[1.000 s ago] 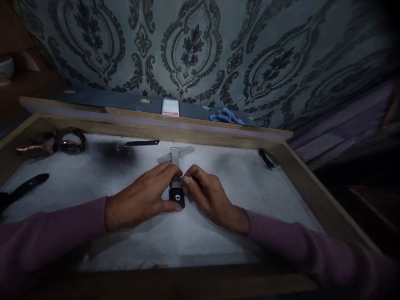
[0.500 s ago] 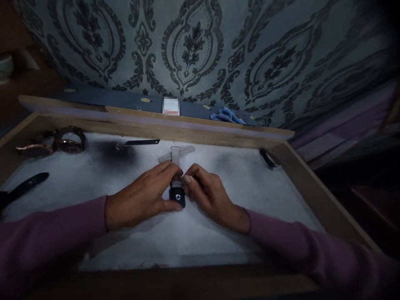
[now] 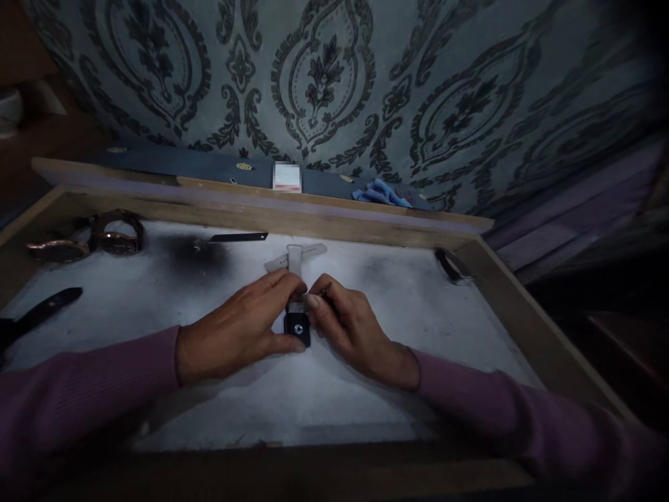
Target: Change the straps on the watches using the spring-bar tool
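A small black watch case (image 3: 297, 330) with a round pale mark lies on the white work surface (image 3: 366, 411). My left hand (image 3: 243, 324) grips it, thumb at its near edge and fingers at its far end. A pale watch strap (image 3: 295, 261) runs away from the fingertips, and a second pale strap piece (image 3: 314, 250) with holes lies crosswise there. My right hand (image 3: 349, 324) is closed in a pinch at the case's far right corner. Only a thin dark bit shows between those fingers, so I cannot tell what it is.
Two watches (image 3: 119, 240) (image 3: 58, 249) lie far left, a dark strap (image 3: 49, 303) nearer. A black blade (image 3: 239, 238) lies behind my hands. Another dark watch (image 3: 452, 266) sits far right. A wooden rim (image 3: 334, 222) borders the surface; a blue cloth (image 3: 383, 192) rests beyond.
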Motion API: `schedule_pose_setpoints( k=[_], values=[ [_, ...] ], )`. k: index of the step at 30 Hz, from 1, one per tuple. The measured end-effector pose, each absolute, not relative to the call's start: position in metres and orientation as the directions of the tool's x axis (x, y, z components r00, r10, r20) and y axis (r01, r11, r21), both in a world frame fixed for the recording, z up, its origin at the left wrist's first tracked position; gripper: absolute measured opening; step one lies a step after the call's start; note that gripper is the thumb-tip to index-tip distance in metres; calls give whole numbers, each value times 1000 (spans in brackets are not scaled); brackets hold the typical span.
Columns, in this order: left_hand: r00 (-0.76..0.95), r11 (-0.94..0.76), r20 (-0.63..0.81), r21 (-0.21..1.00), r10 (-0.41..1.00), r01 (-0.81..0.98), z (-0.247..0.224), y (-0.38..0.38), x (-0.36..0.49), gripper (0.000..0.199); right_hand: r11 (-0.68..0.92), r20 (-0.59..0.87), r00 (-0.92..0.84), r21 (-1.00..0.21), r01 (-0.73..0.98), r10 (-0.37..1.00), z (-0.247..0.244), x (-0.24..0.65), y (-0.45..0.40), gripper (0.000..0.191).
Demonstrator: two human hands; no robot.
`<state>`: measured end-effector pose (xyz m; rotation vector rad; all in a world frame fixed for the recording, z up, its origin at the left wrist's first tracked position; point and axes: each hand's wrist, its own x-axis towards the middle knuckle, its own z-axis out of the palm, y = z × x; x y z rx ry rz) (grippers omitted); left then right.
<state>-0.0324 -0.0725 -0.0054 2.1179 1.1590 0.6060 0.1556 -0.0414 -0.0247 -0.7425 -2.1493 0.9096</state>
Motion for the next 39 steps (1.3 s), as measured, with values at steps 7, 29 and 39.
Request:
schedule_pose_setpoints(
  k=[7, 29, 39],
  values=[
    [496, -399, 91, 726, 863, 560, -4, -73, -32, 32, 659, 396, -637, -713, 240, 661, -21, 155, -42, 15],
    [494, -405, 107, 732, 863, 549, -6, -73, -32, 34, 585, 357, -599, -775, 239, 717, -25, 156, -42, 15],
    [494, -408, 113, 732, 862, 545, -5, -73, -31, 31, 555, 338, -606, -804, 212, 720, -26, 156, -41, 15]
  ],
)
